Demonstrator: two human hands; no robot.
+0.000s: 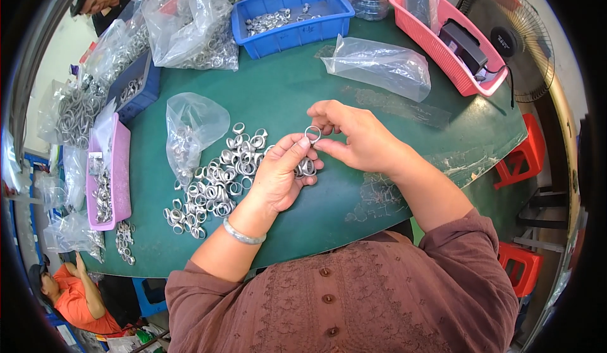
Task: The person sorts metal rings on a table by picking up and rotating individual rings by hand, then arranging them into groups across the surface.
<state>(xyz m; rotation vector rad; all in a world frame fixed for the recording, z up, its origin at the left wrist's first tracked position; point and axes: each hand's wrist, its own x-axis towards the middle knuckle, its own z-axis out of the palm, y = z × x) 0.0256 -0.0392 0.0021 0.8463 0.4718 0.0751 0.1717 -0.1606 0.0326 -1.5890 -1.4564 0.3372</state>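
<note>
— What are the hands doing over the green table?

— The right hand is pinching one small metal ring between thumb and forefinger, held just above the table. The left hand is touching that same ring with its fingertips, and its other fingers are curling round several more rings cupped in the palm.

— And the packaging around them?

— A heap of loose rings is lying just left of the left hand, touching a crumpled clear bag partly filled with rings. An empty-looking clear bag is lying flat beyond the right hand. A blue rectangular bin with some rings inside is sitting at the far edge, with a bulging clear bag beside it on the left. A pink basket is standing at the far right, a pink tray at the left edge.

— Any labels?

— I cannot tell; nothing is showing clearly enough.
</note>
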